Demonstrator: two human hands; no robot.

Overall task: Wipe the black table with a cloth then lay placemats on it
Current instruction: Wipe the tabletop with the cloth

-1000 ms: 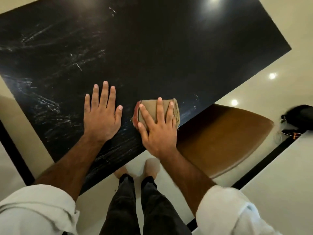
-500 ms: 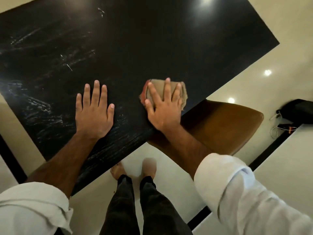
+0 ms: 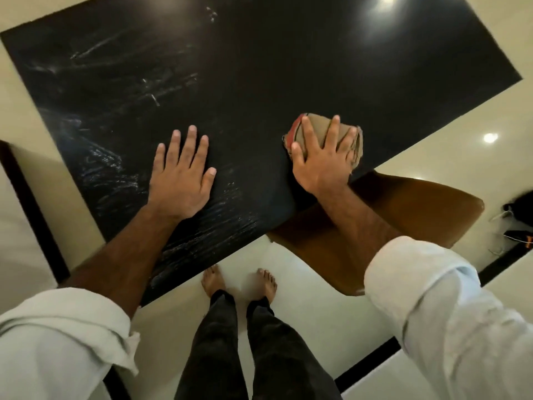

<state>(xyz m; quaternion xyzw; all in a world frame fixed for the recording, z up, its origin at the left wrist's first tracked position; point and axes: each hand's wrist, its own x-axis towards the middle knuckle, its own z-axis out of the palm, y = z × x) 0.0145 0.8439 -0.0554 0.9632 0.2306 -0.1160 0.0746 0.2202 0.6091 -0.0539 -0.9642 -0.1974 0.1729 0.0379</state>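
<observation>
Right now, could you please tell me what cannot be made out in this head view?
All in the head view:
- cloth: mostly under the right hand, so its full shape is hidden.
- black table: far corner cut off by the top edge; part lies under the left hand.
- chair: partly covered by the right forearm and the table.
- dark items on the floor: cut by the right edge, too small to identify.
- No placemats in view.

- We see a glossy black tabletop [image 3: 288, 67], smeared with pale streaks.
- The cloth [image 3: 317, 125] looks like matt tan fabric.
- Our floor [image 3: 432, 134] is polished tile.
</observation>
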